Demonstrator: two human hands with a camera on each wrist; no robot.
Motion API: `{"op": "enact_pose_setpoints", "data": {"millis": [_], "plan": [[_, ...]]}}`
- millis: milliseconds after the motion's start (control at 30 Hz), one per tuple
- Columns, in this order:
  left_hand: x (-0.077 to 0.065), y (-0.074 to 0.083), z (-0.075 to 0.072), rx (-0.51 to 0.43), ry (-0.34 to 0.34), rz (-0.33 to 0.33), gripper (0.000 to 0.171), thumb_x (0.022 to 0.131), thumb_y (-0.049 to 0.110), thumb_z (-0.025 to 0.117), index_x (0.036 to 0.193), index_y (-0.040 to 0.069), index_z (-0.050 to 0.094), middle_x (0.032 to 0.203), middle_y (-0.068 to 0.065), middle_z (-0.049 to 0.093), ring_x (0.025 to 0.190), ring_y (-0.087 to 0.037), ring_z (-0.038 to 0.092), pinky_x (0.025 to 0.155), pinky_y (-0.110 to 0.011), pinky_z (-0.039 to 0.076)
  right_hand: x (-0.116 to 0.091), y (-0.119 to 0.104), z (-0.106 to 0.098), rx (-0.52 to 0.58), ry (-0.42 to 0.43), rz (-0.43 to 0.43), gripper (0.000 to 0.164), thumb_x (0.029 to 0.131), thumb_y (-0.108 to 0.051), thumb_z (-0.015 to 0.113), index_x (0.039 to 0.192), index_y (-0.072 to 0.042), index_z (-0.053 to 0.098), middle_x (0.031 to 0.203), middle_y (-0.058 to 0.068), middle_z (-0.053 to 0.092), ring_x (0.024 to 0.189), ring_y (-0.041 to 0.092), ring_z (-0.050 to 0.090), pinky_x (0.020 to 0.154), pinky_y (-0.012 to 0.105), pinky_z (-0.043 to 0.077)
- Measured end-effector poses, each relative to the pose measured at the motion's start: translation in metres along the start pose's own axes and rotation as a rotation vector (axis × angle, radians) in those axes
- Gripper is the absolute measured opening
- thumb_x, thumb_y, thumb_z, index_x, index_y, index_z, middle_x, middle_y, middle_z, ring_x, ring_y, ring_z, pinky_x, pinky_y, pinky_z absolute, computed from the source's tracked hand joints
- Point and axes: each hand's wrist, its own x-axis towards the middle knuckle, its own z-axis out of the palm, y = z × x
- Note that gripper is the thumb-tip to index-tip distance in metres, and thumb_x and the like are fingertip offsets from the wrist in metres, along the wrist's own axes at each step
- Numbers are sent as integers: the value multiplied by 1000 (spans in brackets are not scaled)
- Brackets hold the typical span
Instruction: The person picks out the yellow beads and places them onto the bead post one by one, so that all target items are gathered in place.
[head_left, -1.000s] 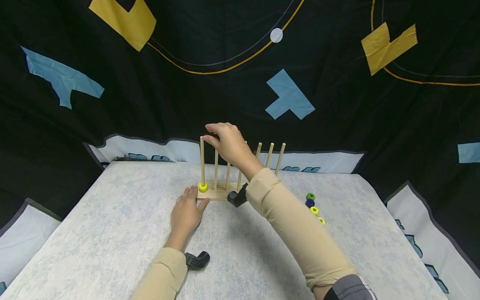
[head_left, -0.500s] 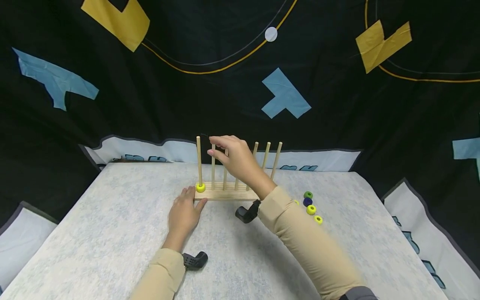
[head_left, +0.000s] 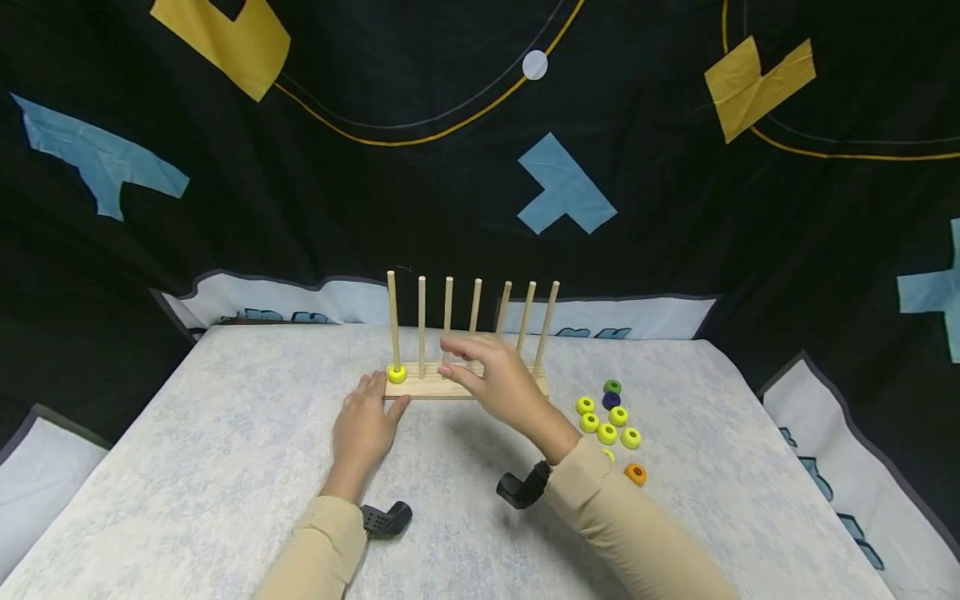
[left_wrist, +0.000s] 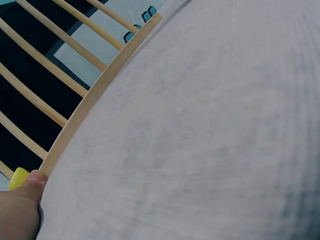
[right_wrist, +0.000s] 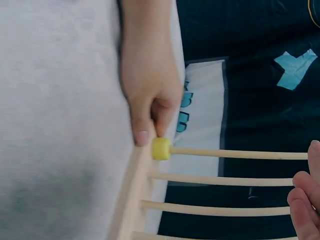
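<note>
A wooden peg stand (head_left: 427,390) with a row of upright pegs sits toward the back of the table. One yellow bead (head_left: 397,375) rests at the bottom of its leftmost peg. My left hand (head_left: 365,429) grips the left end of the base, thumb along the front edge; the right wrist view shows the left hand (right_wrist: 152,75) with thumb and fingers on either side of that end. In front of the middle pegs is my right hand (head_left: 501,383), fingers gently bent, thumb apart, holding nothing. It hides part of the base.
Right of the stand lie several yellow beads (head_left: 607,433), a green bead (head_left: 612,387), a dark blue bead (head_left: 611,401) and an orange bead (head_left: 636,474). A black curtain (head_left: 360,208) hangs behind the pale table (head_left: 225,433).
My right hand has come down and to the right from the top of the leftmost peg. More beads on the right are uncovered. The left hand has stayed on the stand.
</note>
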Motion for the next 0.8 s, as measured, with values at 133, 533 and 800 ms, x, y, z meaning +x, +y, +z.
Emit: {"op": "enact_pose_setpoints", "data": {"millis": [133,533,800], "plan": [[-1,-1,-1,-4,4,6,72,99,48,55,153,4,36,157,-19,38,147,-41,32,115,-61,33,-17,4,0,-7,-53,19,39,93,-27,71,128,-10,67,127,2,70,115,17,66,94,31,58],[-1,-1,-1,-12,15,28,72,99,46,56,152,1,36,156,-21,39,147,-41,31,117,-60,31,-61,26,-14,-50,-141,84,41,92,-30,71,130,-16,66,131,0,67,120,17,64,99,35,56],[-1,-1,1,-10,20,31,72,99,46,56,151,0,37,156,-22,39,147,-42,32,118,-59,31,-85,50,-34,-94,-88,152,40,90,-27,74,127,-13,68,128,2,69,117,20,65,96,39,57]]}}
